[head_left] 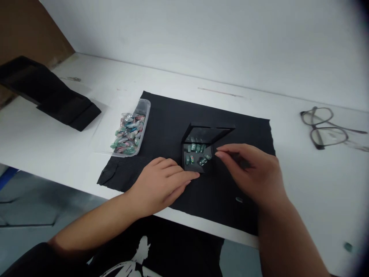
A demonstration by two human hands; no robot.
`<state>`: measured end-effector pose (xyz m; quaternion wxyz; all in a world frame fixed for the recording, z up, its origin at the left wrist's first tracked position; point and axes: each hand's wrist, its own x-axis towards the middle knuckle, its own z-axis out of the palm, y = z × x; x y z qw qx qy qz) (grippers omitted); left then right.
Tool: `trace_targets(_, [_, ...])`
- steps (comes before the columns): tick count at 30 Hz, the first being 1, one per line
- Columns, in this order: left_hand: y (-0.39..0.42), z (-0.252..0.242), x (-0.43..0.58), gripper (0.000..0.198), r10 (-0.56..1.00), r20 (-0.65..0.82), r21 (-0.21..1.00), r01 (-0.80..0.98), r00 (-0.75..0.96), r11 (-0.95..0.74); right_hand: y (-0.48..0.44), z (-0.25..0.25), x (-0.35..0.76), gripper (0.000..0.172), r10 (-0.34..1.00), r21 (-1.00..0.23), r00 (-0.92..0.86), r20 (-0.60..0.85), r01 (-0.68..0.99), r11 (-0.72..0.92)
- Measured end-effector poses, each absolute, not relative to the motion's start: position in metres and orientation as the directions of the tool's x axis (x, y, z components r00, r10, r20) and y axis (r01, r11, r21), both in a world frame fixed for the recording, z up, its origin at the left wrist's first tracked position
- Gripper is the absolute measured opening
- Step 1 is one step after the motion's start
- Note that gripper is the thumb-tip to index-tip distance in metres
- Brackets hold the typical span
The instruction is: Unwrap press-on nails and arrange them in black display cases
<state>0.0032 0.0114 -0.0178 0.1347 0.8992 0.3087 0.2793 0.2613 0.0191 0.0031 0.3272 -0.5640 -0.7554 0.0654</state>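
A small black case (198, 168) with a raised mirrored lid (209, 134) stands on a black mat (167, 115). Inside lie several green false nails (197, 148) in two rough rows. My left hand (161, 184) holds the case's near left corner, its index finger stretched along the front edge and the other fingers bent. Just off the case's right side, my right hand (253, 169) has thumb and index fingertip pinched together; whatever is between them is too small to make out. One loose nail (239, 199) lies on the mat below the right hand.
A clear plastic tub (148, 119) full of assorted false nails sits at the mat's left edge. Eyeglasses (325, 129) lie at the right, and a black stand (60, 96) is at the far left. A small green piece (348, 246) rests on the white table (305, 184).
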Motion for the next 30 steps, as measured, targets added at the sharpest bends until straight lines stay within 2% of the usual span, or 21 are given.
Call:
trace_targets(8, [0.009, -0.017, 0.006, 0.034, 0.620, 0.405, 0.382, 0.491, 0.672, -0.783, 0.033, -0.011, 0.260, 0.008, 0.903, -0.523, -0.231, 0.362, 0.751, 0.402])
trace_targets(13, [0.008, -0.017, 0.007, 0.034, 0.568, 0.409, 0.336, 0.460, 0.714, -0.822, 0.039, -0.017, 0.262, 0.008, 0.891, -0.512, -0.183, 0.415, 0.763, 0.395])
trace_targets(15, [0.007, -0.015, 0.007, 0.029, 0.582, 0.419, 0.414, 0.424, 0.697, -0.806, 0.041, -0.019, 0.262, 0.008, 0.888, -0.517, -0.198, 0.416, 0.752, 0.409])
trace_targets(19, [0.006, -0.007, 0.007, 0.011, 0.647, 0.438, 0.699, 0.216, 0.624, -0.681, 0.045, -0.022, 0.262, 0.006, 0.869, -0.514, -0.219, 0.443, 0.732, 0.447])
trace_targets(21, [0.005, -0.003, 0.007, 0.008, 0.690, 0.447, 0.776, 0.137, 0.569, -0.615, 0.044, -0.023, 0.262, 0.005, 0.869, -0.537, -0.221, 0.443, 0.710, 0.455])
trace_targets(26, [0.005, 0.001, 0.007, 0.012, 0.701, 0.454, 0.803, 0.089, 0.549, -0.590, 0.041, -0.022, 0.265, 0.004, 0.909, -0.661, -0.212, 0.360, 0.629, 0.409])
trace_targets(30, [0.006, -0.001, 0.007, 0.011, 0.687, 0.455, 0.790, 0.099, 0.566, -0.605, 0.039, -0.022, 0.267, 0.012, 0.930, -0.668, -0.162, 0.329, 0.656, 0.351])
